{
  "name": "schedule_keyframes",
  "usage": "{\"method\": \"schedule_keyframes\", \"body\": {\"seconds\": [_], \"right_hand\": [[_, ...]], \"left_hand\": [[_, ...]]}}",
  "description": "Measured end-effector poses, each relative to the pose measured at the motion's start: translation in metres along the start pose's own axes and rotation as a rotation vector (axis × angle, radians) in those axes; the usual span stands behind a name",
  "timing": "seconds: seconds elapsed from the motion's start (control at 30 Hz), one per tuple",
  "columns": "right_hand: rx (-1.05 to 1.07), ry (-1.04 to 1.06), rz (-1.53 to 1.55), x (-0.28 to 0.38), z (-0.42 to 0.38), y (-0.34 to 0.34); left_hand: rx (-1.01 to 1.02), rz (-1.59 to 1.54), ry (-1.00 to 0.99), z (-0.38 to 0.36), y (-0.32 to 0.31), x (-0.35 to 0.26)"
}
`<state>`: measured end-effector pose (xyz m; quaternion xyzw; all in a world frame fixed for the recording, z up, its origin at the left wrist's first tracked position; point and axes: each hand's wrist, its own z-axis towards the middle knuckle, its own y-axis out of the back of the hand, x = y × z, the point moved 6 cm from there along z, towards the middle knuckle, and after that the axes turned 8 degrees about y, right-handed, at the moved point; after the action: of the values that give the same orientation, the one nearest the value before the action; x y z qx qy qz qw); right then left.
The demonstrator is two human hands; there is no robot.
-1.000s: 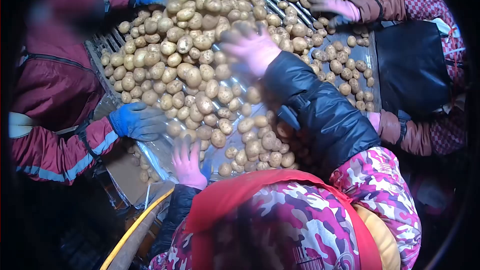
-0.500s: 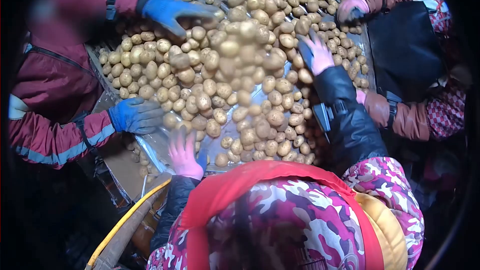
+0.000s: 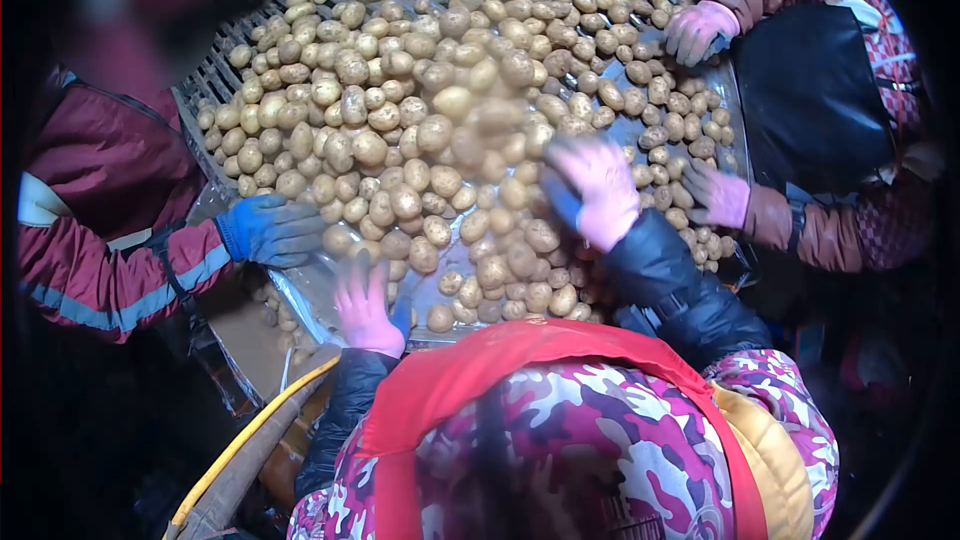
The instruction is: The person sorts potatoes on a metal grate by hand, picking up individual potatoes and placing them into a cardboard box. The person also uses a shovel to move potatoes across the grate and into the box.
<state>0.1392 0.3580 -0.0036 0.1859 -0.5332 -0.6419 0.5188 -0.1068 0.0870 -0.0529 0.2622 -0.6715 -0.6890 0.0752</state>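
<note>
Many potatoes (image 3: 405, 202) lie heaped on a sorting table (image 3: 455, 262) in front of me. My left hand (image 3: 368, 312), in a pink glove with dark fingertips, rests at the near edge with fingers spread. It holds nothing and lies beside the lowest potatoes on the left. My right hand (image 3: 598, 190), gloved in pink and blue, reaches over the potatoes right of the middle. Motion smears its fingers, so whether a potato is in them cannot be made out. A blurred spot covers the centre of the heap.
At the left, a co-worker's blue glove (image 3: 270, 230) lies on the table edge. Across on the right, another co-worker's upper hand (image 3: 702, 32) and lower hand (image 3: 718, 193) are at the potatoes. Slats (image 3: 205, 80) show at the far left. A yellow-edged rail (image 3: 250, 440) stands near my left side.
My right hand has moved left and toward me. The left co-worker's upper hand has withdrawn from the heap. The right co-worker's lower hand now shows over the potatoes. My left hand stays put.
</note>
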Motion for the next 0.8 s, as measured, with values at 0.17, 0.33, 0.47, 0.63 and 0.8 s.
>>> {"method": "schedule_keyframes", "body": {"seconds": [0.17, 0.33, 0.47, 0.63, 0.8], "right_hand": [[0.396, -0.154, -0.27, -0.071, 0.085, -0.06], [0.648, -0.192, -0.259, -0.081, 0.121, -0.081], [0.779, -0.273, -0.194, -0.099, 0.135, -0.088], [0.766, -0.231, -0.16, -0.099, 0.106, -0.077], [0.682, -0.256, -0.252, -0.08, 0.088, -0.062]], "left_hand": [[-0.005, -0.012, 0.002, -0.002, -0.001, 0.002], [-0.032, -0.01, 0.01, 0.0, -0.001, 0.001], [-0.015, -0.004, 0.041, -0.002, -0.002, 0.001], [-0.098, -0.11, -0.011, -0.005, -0.001, 0.005], [-0.166, -0.421, -0.141, -0.002, 0.021, -0.019]]}}
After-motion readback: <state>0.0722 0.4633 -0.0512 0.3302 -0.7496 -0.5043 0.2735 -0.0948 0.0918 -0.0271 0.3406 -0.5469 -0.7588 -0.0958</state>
